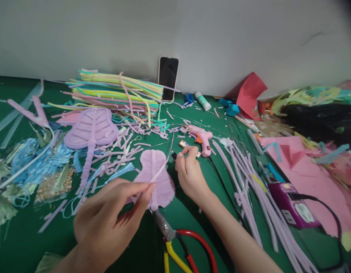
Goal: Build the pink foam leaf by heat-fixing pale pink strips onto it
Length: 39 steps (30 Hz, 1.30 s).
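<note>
My left hand point(115, 212) is closed, thumb and forefinger pinching a thin lilac pipe cleaner point(164, 163) that rises from the fingertips toward the back. Beneath it lies a flat lilac fan-shaped piece point(164, 189) with scalloped edges and a raised middle rib. To the right of that piece my right hand point(191, 170) is held with its fingers curled together. A small dark tip shows by its fingertips; what the fingers hold, if anything, is unclear. Just behind them is a small printed object point(183, 143), partly covered. Scissors point(166, 227) with red handles lie in front.
A pink glue gun point(202, 138) with a black cord lies behind my right hand. Lilac pipe cleaners point(249, 189) and a purple power box point(291, 206) are at right. A finished lilac fan point(91, 131), blue tassels point(35, 159), pipe cleaner bundles point(115, 87) and a phone point(168, 77) stand around.
</note>
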Each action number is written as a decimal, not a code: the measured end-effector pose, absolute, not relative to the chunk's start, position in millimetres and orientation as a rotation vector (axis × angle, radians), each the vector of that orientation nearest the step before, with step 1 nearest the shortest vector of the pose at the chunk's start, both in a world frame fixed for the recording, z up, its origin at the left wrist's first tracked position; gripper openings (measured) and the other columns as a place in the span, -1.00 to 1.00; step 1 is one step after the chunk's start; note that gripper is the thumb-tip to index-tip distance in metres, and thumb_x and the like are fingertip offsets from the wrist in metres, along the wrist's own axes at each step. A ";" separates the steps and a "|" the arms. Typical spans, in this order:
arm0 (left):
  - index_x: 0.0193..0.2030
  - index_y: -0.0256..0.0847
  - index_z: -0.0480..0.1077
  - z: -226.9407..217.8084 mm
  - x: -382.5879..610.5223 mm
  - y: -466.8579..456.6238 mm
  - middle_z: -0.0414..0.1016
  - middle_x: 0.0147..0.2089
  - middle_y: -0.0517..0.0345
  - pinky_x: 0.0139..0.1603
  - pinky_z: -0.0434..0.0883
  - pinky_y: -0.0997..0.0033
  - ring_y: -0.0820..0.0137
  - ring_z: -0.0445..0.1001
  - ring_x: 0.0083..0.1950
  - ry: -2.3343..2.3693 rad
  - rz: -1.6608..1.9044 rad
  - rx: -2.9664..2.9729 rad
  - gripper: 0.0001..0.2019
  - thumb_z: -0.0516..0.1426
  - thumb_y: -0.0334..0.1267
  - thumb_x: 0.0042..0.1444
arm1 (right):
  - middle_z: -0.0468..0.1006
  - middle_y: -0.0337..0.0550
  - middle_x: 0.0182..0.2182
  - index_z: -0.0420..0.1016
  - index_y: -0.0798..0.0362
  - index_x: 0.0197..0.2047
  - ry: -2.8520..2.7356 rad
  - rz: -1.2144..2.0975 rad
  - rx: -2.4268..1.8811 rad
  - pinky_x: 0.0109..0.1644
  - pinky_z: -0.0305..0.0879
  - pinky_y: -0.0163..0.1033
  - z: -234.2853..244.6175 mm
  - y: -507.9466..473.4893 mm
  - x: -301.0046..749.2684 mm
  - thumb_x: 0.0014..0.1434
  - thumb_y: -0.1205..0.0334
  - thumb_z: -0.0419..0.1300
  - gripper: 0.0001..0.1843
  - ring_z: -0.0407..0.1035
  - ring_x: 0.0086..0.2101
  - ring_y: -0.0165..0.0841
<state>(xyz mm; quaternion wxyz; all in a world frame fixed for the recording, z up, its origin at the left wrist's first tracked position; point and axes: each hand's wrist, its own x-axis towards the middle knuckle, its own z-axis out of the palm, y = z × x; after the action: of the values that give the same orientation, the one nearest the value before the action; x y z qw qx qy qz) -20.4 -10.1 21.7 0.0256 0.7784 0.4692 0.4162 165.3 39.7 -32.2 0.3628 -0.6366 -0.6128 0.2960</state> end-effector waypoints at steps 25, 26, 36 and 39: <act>-0.19 -0.07 0.39 16.3 -18.8 -10.5 0.54 -0.44 0.29 -0.38 0.45 0.49 0.47 0.51 -0.47 1.471 1.253 2.358 -0.75 0.23 -0.45 0.02 | 0.14 -0.44 -0.62 -0.04 -0.03 -0.20 -1.628 0.892 -1.573 -0.52 -0.02 -0.30 -22.5 18.9 155.6 0.28 0.20 -0.15 -0.93 0.11 -0.65 -0.40; -0.19 -0.06 0.39 16.9 -17.9 -10.7 0.54 -0.43 0.29 -0.38 0.45 0.48 0.47 0.51 -0.47 1.493 1.252 2.336 -0.76 0.22 -0.45 0.03 | 0.14 -0.44 -0.62 -0.05 -0.02 -0.20 -1.630 0.889 -1.574 -0.52 -0.02 -0.30 -22.1 19.1 155.6 0.28 0.20 -0.15 -0.93 0.11 -0.65 -0.40; -0.15 -0.08 0.36 15.7 -19.4 -6.5 0.58 -0.38 0.27 -0.30 0.47 0.46 0.46 0.54 -0.39 1.414 1.273 2.391 -0.69 0.22 -0.51 0.01 | 0.19 -0.40 -0.57 -0.06 -0.03 -0.22 -1.649 0.862 -1.580 -0.52 -0.03 -0.30 -20.2 19.4 155.0 0.28 0.22 -0.16 -0.94 0.12 -0.65 -0.42; -0.14 -0.07 0.37 16.0 -18.4 -7.6 0.59 -0.37 0.25 -0.28 0.47 0.45 0.43 0.55 -0.36 1.384 1.287 2.395 -0.67 0.22 -0.53 -0.01 | 0.18 -0.39 -0.55 -0.05 -0.03 -0.21 -1.642 0.855 -1.584 -0.52 -0.04 -0.31 -21.6 20.0 155.6 0.28 0.22 -0.15 -0.93 0.12 -0.64 -0.43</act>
<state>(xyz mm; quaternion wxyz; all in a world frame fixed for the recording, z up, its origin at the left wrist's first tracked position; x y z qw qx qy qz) -18.4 -7.6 16.0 0.0453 0.7843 0.4530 0.4214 155.6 20.0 -21.6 0.3452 -0.6102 -0.6324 0.3295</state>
